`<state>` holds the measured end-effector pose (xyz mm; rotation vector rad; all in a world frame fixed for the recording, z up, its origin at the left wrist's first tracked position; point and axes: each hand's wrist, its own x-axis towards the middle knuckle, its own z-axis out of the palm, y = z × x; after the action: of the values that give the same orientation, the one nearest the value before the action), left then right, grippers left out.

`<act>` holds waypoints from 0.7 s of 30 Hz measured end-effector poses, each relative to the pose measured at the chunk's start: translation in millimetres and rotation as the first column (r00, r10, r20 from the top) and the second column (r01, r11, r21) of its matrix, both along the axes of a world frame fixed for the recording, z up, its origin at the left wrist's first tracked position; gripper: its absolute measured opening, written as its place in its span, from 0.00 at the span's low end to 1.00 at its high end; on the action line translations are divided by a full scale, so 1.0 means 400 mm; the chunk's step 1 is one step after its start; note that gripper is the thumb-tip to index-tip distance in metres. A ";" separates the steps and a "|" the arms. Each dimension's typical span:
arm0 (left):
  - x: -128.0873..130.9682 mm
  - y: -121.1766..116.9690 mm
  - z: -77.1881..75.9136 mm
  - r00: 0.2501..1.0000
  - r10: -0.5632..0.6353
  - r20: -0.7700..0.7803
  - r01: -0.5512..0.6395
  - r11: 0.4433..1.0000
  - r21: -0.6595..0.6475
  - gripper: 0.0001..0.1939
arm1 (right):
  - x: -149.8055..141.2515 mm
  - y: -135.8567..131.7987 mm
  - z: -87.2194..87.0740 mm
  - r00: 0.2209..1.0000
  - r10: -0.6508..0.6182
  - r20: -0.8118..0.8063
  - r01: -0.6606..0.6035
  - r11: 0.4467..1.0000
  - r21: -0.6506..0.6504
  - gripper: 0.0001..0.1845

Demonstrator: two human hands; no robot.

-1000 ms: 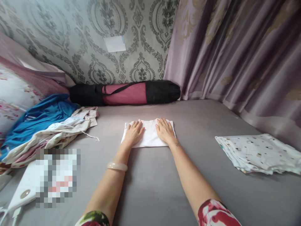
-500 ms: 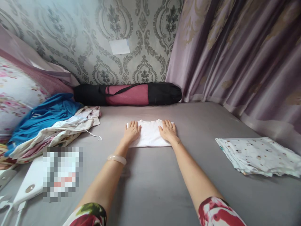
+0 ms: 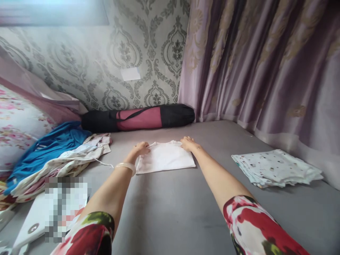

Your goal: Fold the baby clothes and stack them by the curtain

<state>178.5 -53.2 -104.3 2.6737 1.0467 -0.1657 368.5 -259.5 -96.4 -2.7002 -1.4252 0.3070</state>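
A folded white shirt (image 3: 166, 157) lies flat on the grey bed sheet, its neckline on the far side. My left hand (image 3: 141, 148) has its fingers curled at the shirt's far left corner, pinching the cloth. At the far right corner, my right hand (image 3: 189, 143) is bent over the edge with its fingertips closed on the fabric. Parts of both hands' fingertips are hidden behind the knuckles. A pale bangle (image 3: 126, 166) circles my left wrist.
To the right lies a stack of folded patterned cloth (image 3: 276, 166). A black and pink rolled bag (image 3: 139, 118) lies along the wall. Blue clothing (image 3: 50, 145) and other garments are heaped at left, behind a white device (image 3: 33, 219) with cables. Purple curtains (image 3: 239, 63) hang at right.
Both hands lay flat on the shirt with fingers stretched; now they are curled at its far corners. My view has tilted up and turned slightly right.
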 end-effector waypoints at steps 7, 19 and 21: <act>-0.087 0.022 0.088 0.931 -0.128 0.342 0.238 0.924 -0.300 0.15 | 0.020 -0.067 0.076 0.994 0.088 -0.059 -0.080 0.988 0.133 0.15; -0.158 -0.014 0.210 0.696 -0.181 0.695 0.300 0.953 -0.052 0.18 | 0.001 -0.150 0.187 0.980 0.163 0.113 -0.198 0.842 0.503 0.17; -0.177 -0.031 0.179 0.693 -0.245 0.678 0.249 0.964 0.094 0.16 | -0.015 -0.174 0.153 0.956 0.181 0.232 -0.279 0.808 0.518 0.17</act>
<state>107.7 -65.7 -32.5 2.4969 0.4337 0.7302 362.6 -328.9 -35.3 -2.1280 -1.5877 -0.2987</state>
